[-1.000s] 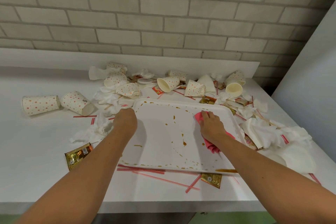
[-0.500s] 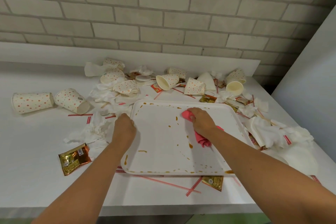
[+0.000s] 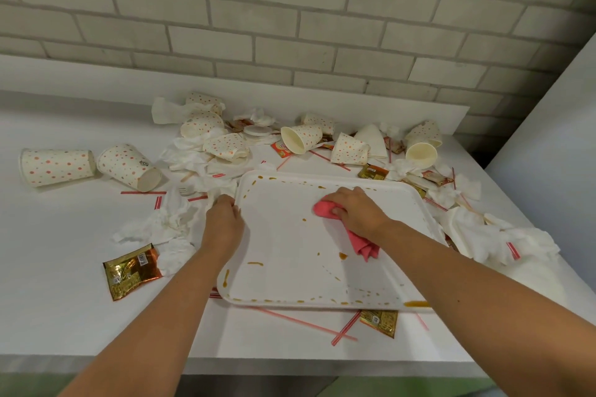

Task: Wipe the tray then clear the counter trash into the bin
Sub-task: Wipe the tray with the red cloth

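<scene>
A white tray [image 3: 283, 267] lies on the white counter [image 3: 58, 284], speckled with brown sauce drips along its rim and floor. My left hand [image 3: 224, 222] grips the tray's left rim near the far corner. My right hand [image 3: 358, 211] presses a crumpled pink cloth [image 3: 325, 208] onto the tray's middle, thumb curled round it; the cloth's tail trails out under my wrist. Trash rings the tray: dotted paper cups [image 3: 129, 166], crumpled napkins [image 3: 161, 222], red straws [image 3: 303, 324] and gold sauce packets [image 3: 130, 271]. No bin is in view.
A brick wall [image 3: 290, 26] with a low white upstand backs the counter. A white panel [image 3: 554, 126] closes off the right side. More napkins and a white lid [image 3: 503, 235] pile up right of the tray. The counter's front edge runs just below the tray.
My right hand has slid the pink cloth leftward from the tray's far right part to its middle. My left hand has stayed at the tray's left rim.
</scene>
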A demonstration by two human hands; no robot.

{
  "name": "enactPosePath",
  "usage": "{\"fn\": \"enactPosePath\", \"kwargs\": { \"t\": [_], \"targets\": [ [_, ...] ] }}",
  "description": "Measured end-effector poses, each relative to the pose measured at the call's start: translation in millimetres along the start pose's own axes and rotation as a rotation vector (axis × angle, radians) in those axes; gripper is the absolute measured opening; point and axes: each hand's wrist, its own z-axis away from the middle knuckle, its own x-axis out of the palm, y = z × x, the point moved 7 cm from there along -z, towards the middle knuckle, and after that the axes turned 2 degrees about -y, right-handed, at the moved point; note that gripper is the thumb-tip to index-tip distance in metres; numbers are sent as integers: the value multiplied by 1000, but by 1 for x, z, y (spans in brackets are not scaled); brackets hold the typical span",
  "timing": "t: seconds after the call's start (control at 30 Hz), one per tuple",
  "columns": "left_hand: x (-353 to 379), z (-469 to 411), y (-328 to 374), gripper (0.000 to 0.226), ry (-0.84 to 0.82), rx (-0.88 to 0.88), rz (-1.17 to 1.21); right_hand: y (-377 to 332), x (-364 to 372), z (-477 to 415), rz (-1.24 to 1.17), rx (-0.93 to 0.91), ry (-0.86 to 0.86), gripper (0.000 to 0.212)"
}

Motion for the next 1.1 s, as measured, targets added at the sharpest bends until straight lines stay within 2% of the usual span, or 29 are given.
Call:
{"fn": "enactPosePath", "kwargs": {
  "t": [0.1, 0.2, 0.3, 0.47, 0.6, 0.77, 0.93, 1.1],
  "targets": [
    [0, -2, -1, 18, 13, -3, 9, -23, 4, -6, 64, 30, 17, 34],
    [1, -4, -2, 20, 20, -16, -6, -40, 10, -1, 128, -47, -46, 36],
    [2, -6, -1, 20, 2, -31, -12, -35, 0, 6, 94, -50, -110, 37],
    [1, -10, -3, 21, -23, 9, 23, -1, -22, 9, 116, 121, -99, 33],
    [0, -8, -8, 27, -22, 38, 129, 25, -26, 2, 157, 268, -27, 31],
    [3, -6, -11, 33, -57, 45, 166, 33, -29, -24, 119, 359, 2, 28],
    [0, -5, -13, 36, -37, 17, 187, 7, -21, -54, 159, 251, 29, 34],
    [-2, -4, -13, 31, 5, -29, 218, -9, -13, -52, 161, -25, -96, 32]
  ]
}}
